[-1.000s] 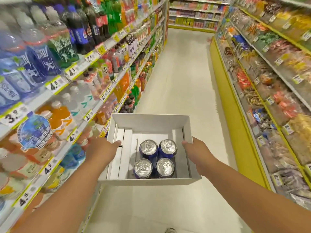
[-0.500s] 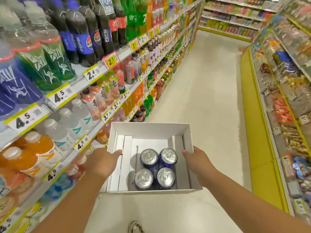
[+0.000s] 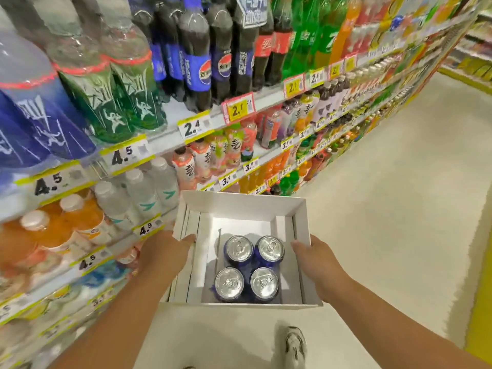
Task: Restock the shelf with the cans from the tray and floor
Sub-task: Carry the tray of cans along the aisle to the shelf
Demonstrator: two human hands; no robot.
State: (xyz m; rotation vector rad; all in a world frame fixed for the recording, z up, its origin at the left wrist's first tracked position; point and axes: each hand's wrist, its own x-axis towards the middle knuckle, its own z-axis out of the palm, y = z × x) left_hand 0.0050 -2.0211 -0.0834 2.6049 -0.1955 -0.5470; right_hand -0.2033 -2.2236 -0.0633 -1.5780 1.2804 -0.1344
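Carrying is the step in hand, judging from the head view: the left hand (image 3: 170,251) clasps the left wall of the white tray (image 3: 302,251) and the right hand (image 3: 316,258) clasps its right wall, thumbs hooked over the rims. Four blue cans (image 3: 247,269) stand upright in a square inside, touching one another, toward the near right of the tray. The drinks shelf (image 3: 202,126) runs along the left, packed with bottles. Next, I judge, the tray needs setting down to free a hand. No gap for cans shows, no cans on the floor show, and fingers beneath the tray are hidden.
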